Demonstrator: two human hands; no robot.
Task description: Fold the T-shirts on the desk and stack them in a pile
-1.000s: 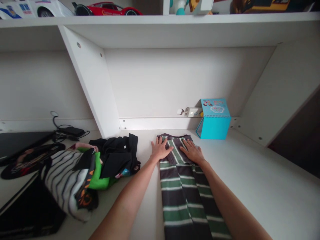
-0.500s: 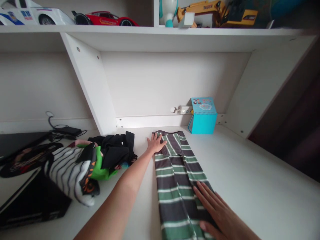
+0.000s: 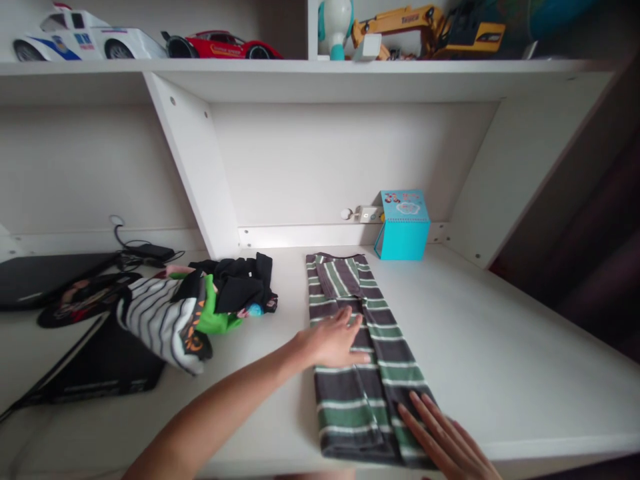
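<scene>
A folded garment with grey, green and white stripes [image 3: 350, 293] lies lengthwise on the white desk [image 3: 500, 360]. My left hand [image 3: 333, 343] rests flat on its middle, fingers stretched out. Near the front edge, my right hand [image 3: 443, 440] lies flat on the garment's near right corner, fingers spread. Neither hand grips anything.
A heap of clothes [image 3: 195, 313], striped, green and black, sits to the left. A turquoise box [image 3: 403, 227] stands at the back wall. A laptop [image 3: 40, 283], cables and a black item lie far left. Toy cars [image 3: 215, 47] and an excavator [image 3: 430, 30] stand on the shelf above.
My left hand slid from the garment's far end back to its middle. My right hand moved from the far end to the near right corner. The view shifted back and up.
</scene>
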